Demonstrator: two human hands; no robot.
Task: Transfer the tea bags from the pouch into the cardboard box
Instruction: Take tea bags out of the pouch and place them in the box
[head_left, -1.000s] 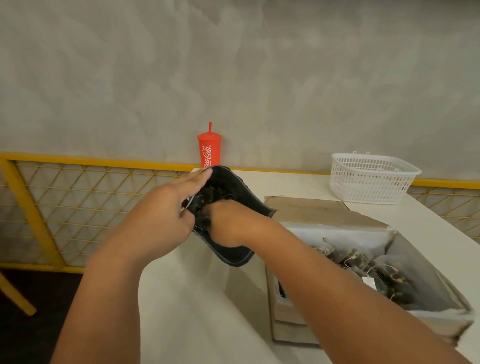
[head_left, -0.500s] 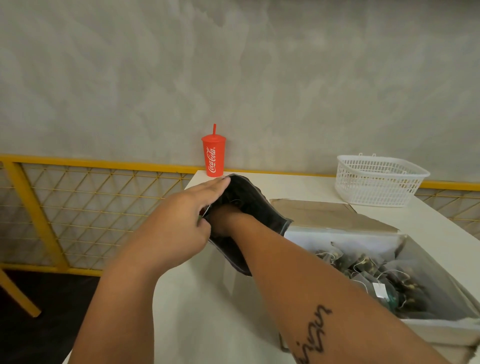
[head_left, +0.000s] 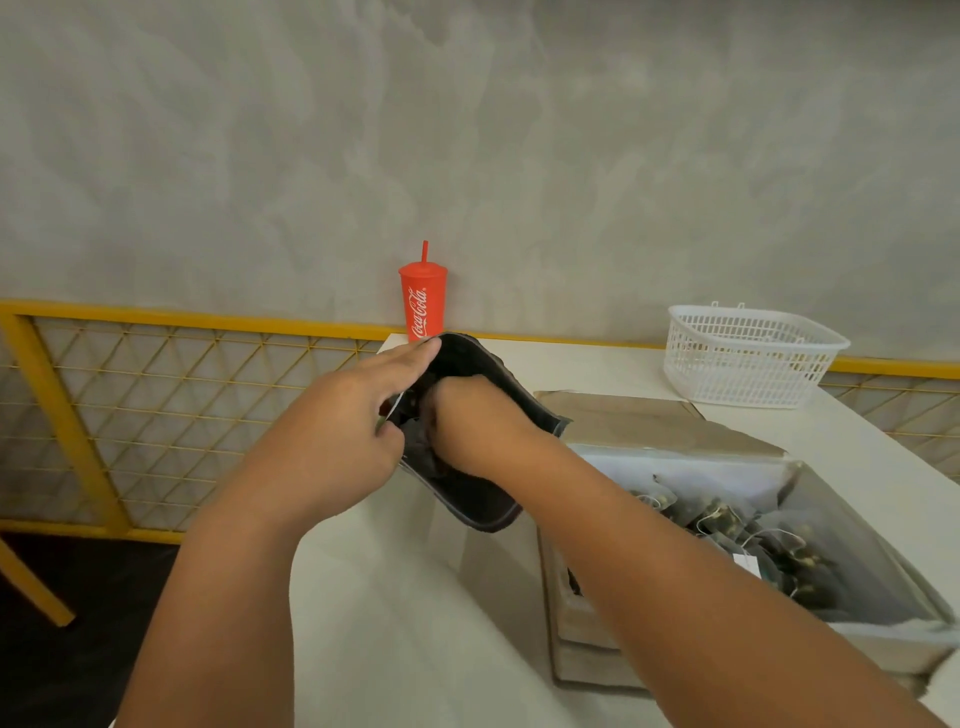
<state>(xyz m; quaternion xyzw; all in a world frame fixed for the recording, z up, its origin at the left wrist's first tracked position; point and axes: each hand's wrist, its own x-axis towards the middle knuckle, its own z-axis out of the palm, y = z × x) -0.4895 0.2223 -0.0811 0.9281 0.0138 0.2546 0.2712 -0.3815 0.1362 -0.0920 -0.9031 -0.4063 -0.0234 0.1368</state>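
the left hand (head_left: 332, 436) is pinching the near rim of the black pouch (head_left: 483, 512), holding it open and tilted over the white table (head_left: 395, 623). the right hand (head_left: 470, 423) is reaching inside it, fingers hidden, so i cannot tell its grip. tea bags (head_left: 727, 525) are lying in the cardboard box (head_left: 654, 418) just beside the pouch, to the right.

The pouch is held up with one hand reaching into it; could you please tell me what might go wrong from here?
1. The left hand pinches only the rim of the pouch, near the left edge of the table; a slip could drop it to the floor.
2. The fingers of the right hand are hidden inside. The tea bags in the cardboard box show loose strings, so a handful may drag extras out, which could fall short of the box.
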